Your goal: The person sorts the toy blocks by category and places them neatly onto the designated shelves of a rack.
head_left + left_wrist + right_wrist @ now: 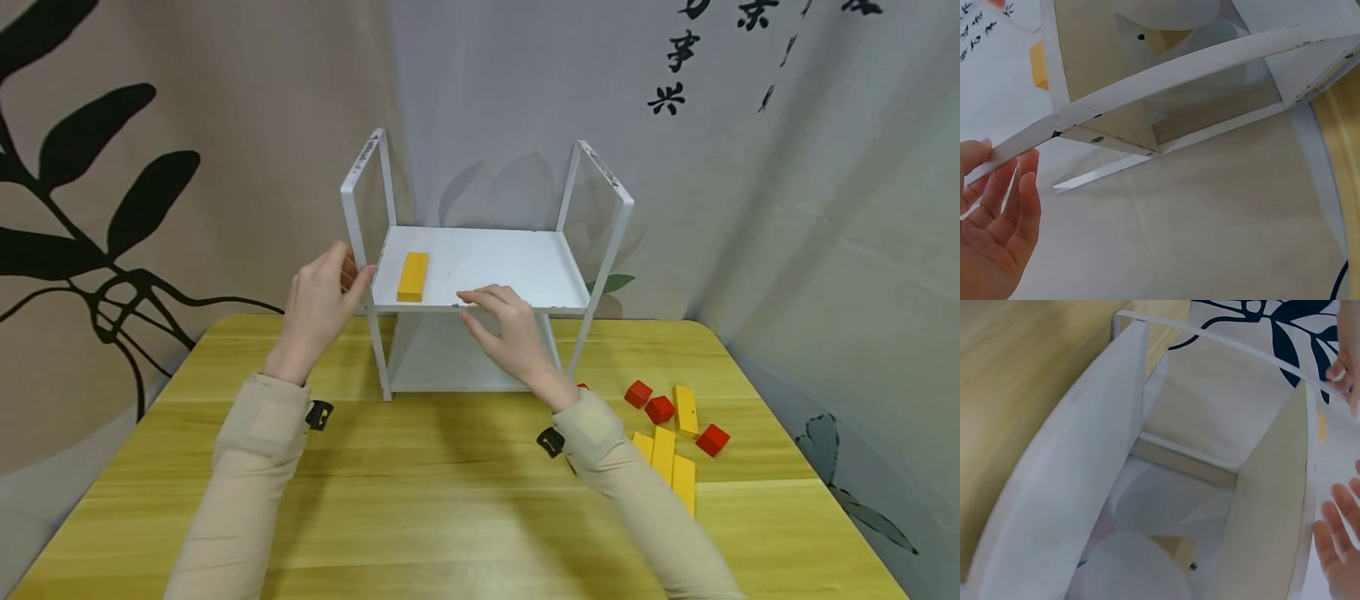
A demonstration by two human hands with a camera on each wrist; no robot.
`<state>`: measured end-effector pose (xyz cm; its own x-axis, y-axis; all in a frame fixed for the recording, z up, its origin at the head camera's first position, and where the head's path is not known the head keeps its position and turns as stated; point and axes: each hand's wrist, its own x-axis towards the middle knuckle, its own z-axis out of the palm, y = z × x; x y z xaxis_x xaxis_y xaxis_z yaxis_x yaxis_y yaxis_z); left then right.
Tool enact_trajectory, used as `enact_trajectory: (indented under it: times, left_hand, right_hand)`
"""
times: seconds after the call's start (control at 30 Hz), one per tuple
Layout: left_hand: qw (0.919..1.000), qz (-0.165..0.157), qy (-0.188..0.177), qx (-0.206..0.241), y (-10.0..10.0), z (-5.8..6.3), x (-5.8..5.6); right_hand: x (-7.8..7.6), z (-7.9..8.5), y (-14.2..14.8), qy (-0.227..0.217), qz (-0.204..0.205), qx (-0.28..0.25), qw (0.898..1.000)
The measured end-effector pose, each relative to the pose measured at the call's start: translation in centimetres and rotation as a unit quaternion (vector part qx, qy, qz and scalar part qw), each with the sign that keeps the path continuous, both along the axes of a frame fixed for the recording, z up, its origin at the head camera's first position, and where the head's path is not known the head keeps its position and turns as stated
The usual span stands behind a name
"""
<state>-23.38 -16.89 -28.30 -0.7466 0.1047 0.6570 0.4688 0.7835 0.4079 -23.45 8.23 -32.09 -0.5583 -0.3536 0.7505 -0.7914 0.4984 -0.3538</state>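
Observation:
A white two-tier shelf rack (487, 260) stands on the table, its side frames rising above the upper board. My left hand (321, 302) holds the rack's left front post; in the left wrist view, thumb and fingers lie on either side of the white bar (1022, 139). My right hand (512, 335) is at the front edge of the upper board, fingers extended and apart from the thumb, holding nothing. One yellow rectangular block (413, 277) lies on the left part of the upper board. In the right wrist view, the right hand (1342, 540) appears beside the board's edge.
On the wooden table (420, 517), several yellow blocks (663, 454) and red cubes (660, 409) lie to the right, partly behind my right sleeve (637, 492). A printed curtain (480, 100) hangs behind the rack.

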Motion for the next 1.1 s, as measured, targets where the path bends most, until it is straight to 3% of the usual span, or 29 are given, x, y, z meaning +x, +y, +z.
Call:
enact_trajectory:
  times: [0.17,0.37,0.5,0.63,0.77,0.97,1.1]
  left_hand:
    - [0.9999,-0.003,0.011,0.0,0.0,-0.1,-0.1]
    - [0.9999,-0.001,0.013,-0.004,-0.1,-0.1,-0.2]
    - [0.9997,0.001,0.025,-0.004,-0.1,-0.1,-0.1]
    - [0.9991,0.001,0.042,-0.003,0.0,-0.2,-0.2]
    - [0.9989,0.0,0.047,-0.001,0.0,-0.2,-0.2]
    - [0.9992,-0.001,0.04,-0.002,-0.2,-0.2,-0.2]
    - [0.9997,-0.006,0.021,-0.008,-0.4,0.1,-0.1]
  right_hand:
    - [0.9,-1.5,4.2,-0.036,0.02,-0.001,0.999]
    - [2.1,-4.0,10.5,-0.137,0.001,0.049,0.989]
    - [2.9,-5.6,14.6,-0.206,-0.018,0.084,0.975]
    - [3.5,-7.0,18.2,-0.238,-0.03,0.123,0.963]
    - [4.0,-8.0,21.2,-0.285,-0.006,0.134,0.949]
    - [4.3,-9.4,24.2,-0.377,0.031,0.153,0.913]
    - [4.1,-10.2,25.4,-0.4,0.067,0.177,0.896]
